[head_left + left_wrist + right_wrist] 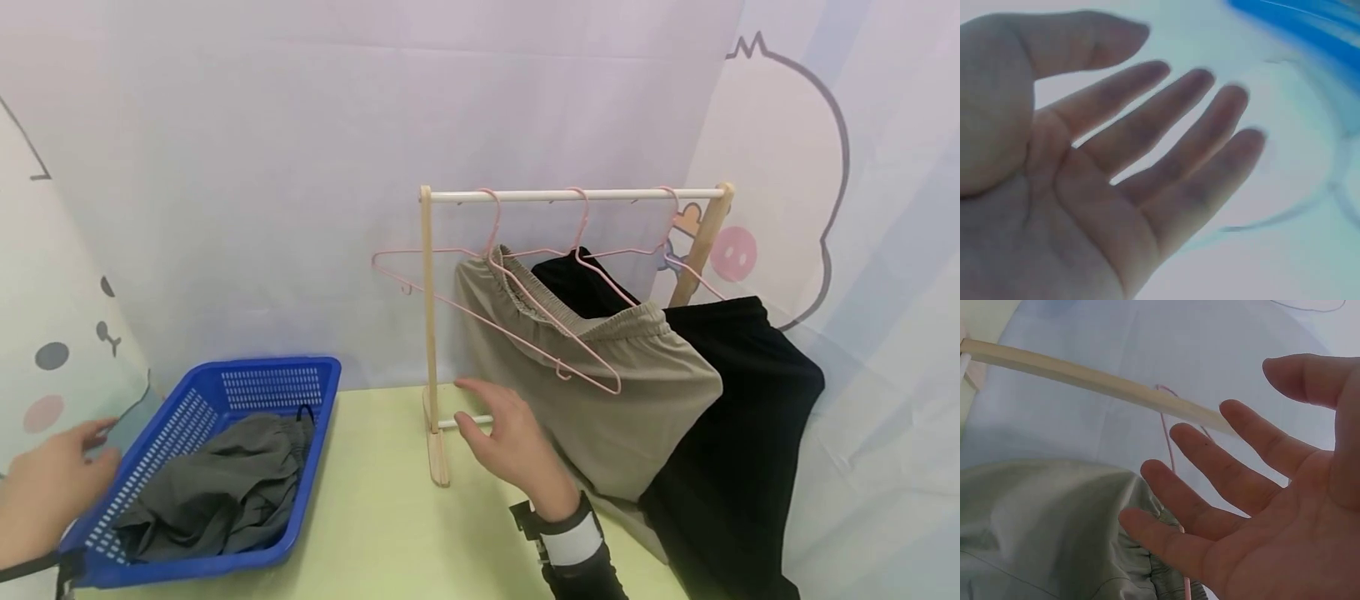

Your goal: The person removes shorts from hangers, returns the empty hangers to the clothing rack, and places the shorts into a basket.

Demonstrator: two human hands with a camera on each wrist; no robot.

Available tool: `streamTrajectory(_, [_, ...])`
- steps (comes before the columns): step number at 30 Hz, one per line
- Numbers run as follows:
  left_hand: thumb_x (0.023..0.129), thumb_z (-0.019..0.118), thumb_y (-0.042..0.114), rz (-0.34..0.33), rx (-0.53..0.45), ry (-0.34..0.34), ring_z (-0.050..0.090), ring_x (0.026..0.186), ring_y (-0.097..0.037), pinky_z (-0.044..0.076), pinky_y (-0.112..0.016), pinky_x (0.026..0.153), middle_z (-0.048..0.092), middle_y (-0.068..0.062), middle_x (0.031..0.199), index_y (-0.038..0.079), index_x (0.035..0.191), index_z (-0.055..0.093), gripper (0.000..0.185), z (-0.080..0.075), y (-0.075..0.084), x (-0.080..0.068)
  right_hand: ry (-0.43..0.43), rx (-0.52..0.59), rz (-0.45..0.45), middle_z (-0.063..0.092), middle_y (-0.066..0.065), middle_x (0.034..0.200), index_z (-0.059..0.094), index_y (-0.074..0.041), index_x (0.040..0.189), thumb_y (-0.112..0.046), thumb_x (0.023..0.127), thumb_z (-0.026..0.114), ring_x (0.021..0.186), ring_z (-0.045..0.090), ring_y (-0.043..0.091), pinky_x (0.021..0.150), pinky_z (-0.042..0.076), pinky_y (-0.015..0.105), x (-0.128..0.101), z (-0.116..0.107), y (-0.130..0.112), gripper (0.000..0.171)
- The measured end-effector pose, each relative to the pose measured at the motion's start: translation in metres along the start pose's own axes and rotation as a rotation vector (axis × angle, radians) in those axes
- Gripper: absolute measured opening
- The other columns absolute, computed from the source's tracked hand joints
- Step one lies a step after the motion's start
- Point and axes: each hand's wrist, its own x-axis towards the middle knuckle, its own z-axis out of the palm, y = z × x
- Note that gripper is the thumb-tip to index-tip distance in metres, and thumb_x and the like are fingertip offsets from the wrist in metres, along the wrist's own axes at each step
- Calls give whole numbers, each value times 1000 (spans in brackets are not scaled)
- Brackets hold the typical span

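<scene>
My left hand (63, 479) is beside the left rim of a blue plastic basket (330, 417), its fingers apart and nothing in them. Crumpled in the basket lies a dark grey garment (225, 483) with a black cord loop. My right hand (513, 442), empty with fingers spread, is in front of the clothes rack (429, 317), near the khaki pants (600, 417). These have an elastic waistband and hang from a pink hanger. Nearest the rack's left end, a bare pink hanger (450, 302) overlaps them. Black pants (742, 408) hang farther right.
The rack's white rail (525, 197) carries the hanger hooks between two wooden end posts. A light yellow-green tabletop (375, 500) lies beneath. Pale printed cloth (262, 167) surrounds the back and sides. Black bands circle both wrists.
</scene>
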Motion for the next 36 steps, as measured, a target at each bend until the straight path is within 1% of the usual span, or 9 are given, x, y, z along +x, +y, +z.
streamTrajectory(3, [101,47,10,56,-45,151,55,103,-65,53,-57,62,47,-49,130,-16,146,40,53,-14,39,-11,8,-30,-5,68,8,135,65,-9,137,-16,96,72,128,62,29,107,48,48,0,-6,4,42])
streamTrajectory(5, [103,48,14,117,-82,236,59,81,-57,46,-46,49,53,-47,126,-11,150,41,53,-17,61,-19,13,-39,0,68,8,135,65,-9,137,-16,96,72,128,62,28,107,48,48,0,-10,6,42])
streamTrajectory(6, [103,49,14,158,-105,277,59,79,-55,43,-46,49,55,-45,125,-9,150,44,52,-17,70,-23,17,-39,1,68,8,135,65,-10,137,-16,96,72,128,62,28,107,48,48,-1,-12,6,42])
streamTrajectory(8, [104,51,16,235,-144,328,62,83,-54,48,-54,56,58,-43,127,-5,149,48,50,-14,87,-29,23,-37,10,68,7,135,65,-11,137,-17,97,72,128,62,27,107,49,48,-2,-15,8,42])
streamTrajectory(10, [104,54,17,311,-184,353,63,94,-56,50,-65,74,59,-39,131,-2,149,51,48,-8,101,-35,22,-29,27,68,6,136,65,-12,138,-18,98,71,128,62,26,107,48,47,-4,-18,8,41])
streamTrajectory(12, [103,56,16,364,-226,356,53,119,-61,43,-74,91,55,-38,138,0,148,53,47,-2,115,-38,26,-26,33,68,5,136,65,-13,138,-18,98,71,128,62,26,107,49,48,-6,-19,9,41])
streamTrajectory(13, [104,57,16,378,-240,348,52,122,-61,41,-75,94,55,-37,139,1,148,53,47,1,123,-39,27,-27,38,68,5,136,65,-14,138,-18,98,71,129,61,26,107,49,48,-7,-20,9,40])
streamTrajectory(22, [97,67,6,519,-382,354,52,128,-54,41,-73,100,59,-28,142,1,141,61,44,43,177,-39,22,-25,55,67,5,137,65,-13,138,-18,98,71,129,61,27,106,49,49,-8,-26,12,41])
streamTrajectory(36, [96,74,18,522,-505,236,44,137,-51,38,-66,110,50,-27,151,1,152,48,64,96,239,-18,13,-50,95,66,4,139,64,-15,140,-21,98,71,129,61,27,106,48,50,-8,-34,9,43])
